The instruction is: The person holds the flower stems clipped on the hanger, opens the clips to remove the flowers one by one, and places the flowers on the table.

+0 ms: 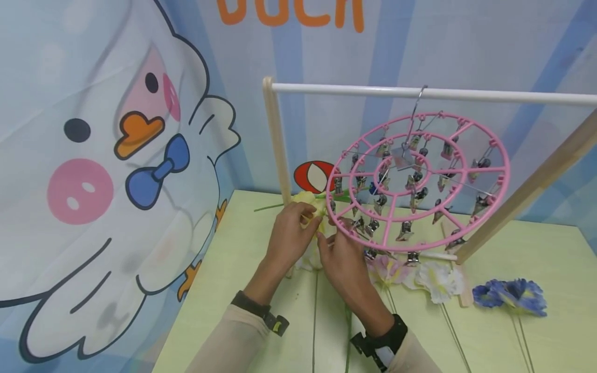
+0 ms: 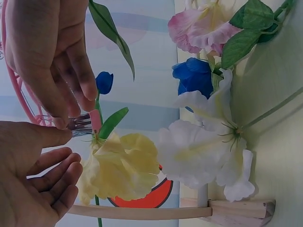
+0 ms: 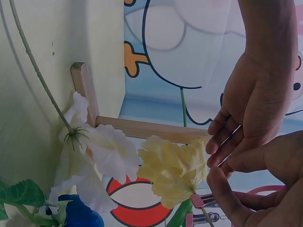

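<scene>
In the head view my left hand (image 1: 291,233) and right hand (image 1: 345,259) meet at the left rim of a pink round clip hanger (image 1: 389,220). Both hands' fingertips are gathered at a small metal clip (image 2: 81,124) with pink tips; my right hand (image 2: 52,61) pinches it from one side. My left hand (image 2: 38,175) has its thumb against the clip's other side, its lower fingers loosely curled. The pink tips lie over the stem of a yellow artificial flower (image 3: 173,168), just behind the bloom. Part of the clip is hidden behind the fingers.
The hanger hooks over a white rail (image 1: 345,89) between wooden posts (image 1: 277,140). A blue bud (image 2: 104,82) shows behind the hanger. On the pale table lie pink (image 1: 389,269), white (image 1: 438,280) and blue flowers (image 1: 513,296). Another white flower (image 2: 189,151) lies below my hands.
</scene>
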The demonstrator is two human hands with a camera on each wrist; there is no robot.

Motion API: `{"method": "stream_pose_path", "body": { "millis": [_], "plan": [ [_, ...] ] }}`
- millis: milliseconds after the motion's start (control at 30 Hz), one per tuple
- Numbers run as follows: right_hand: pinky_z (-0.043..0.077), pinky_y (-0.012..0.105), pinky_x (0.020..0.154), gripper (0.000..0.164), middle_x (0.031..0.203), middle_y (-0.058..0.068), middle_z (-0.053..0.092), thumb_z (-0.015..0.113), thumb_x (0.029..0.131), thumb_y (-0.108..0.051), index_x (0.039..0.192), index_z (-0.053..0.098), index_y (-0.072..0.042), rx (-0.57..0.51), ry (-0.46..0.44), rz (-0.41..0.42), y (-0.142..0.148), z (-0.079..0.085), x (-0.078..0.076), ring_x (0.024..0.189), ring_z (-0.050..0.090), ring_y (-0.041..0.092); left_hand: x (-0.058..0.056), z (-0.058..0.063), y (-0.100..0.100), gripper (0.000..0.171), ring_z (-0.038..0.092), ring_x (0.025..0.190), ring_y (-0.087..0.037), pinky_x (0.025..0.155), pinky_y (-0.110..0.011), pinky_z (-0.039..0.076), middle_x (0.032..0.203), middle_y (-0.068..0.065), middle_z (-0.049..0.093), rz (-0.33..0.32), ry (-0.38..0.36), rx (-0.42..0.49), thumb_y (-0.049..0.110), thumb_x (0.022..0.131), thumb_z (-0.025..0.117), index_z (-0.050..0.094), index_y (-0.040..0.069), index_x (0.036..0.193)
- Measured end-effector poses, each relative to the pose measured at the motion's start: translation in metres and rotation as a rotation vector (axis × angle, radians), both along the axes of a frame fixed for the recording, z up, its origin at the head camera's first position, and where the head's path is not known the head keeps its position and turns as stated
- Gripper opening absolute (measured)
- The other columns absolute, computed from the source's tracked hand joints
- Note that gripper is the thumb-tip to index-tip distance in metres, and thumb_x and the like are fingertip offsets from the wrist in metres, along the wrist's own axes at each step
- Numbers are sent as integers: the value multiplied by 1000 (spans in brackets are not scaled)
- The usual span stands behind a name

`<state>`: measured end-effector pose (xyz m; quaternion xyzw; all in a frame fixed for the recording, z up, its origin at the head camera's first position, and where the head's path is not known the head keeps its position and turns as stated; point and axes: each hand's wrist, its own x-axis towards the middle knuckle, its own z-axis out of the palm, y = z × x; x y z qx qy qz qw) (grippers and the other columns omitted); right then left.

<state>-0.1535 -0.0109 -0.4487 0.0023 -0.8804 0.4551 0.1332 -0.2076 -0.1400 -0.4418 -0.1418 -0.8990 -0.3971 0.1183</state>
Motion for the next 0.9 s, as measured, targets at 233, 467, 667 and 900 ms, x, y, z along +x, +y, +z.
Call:
{"method": "stream_pose_path", "body": {
  "millis": [233,467,667,900],
  "plan": [
    [60,35,64,50,113,19,70,70,103,-18,145,49,-3,47,10,-41,-1,-1,-2,86,74,28,-6,0,1,26,70,96,-23,83,-38,60,107,-10,72,11,23,-63,20,99,77,74,4,119],
    [61,37,68,59,131,23,64,68,104,-17,156,44,-5,26,14,-36,1,-6,-9,97,74,30,-11,1,3,29,69,98,-22,82,-37,60,118,-9,69,30,6,-150,21,99,76,73,7,125],
    [60,35,69,63,160,19,47,65,106,-19,160,38,-7,2,-31,-39,6,-9,-13,106,70,29,-14,-2,8,32,69,96,-20,80,-36,60,127,-8,66,18,-10,-202,19,99,77,72,8,128],
    [61,39,73,62,162,24,43,59,109,-19,163,32,-3,-2,-30,-42,6,-10,-17,107,69,32,-17,-5,11,31,72,93,-18,75,-34,61,131,-6,67,-5,20,-244,15,96,80,73,9,125]
  ]
}}
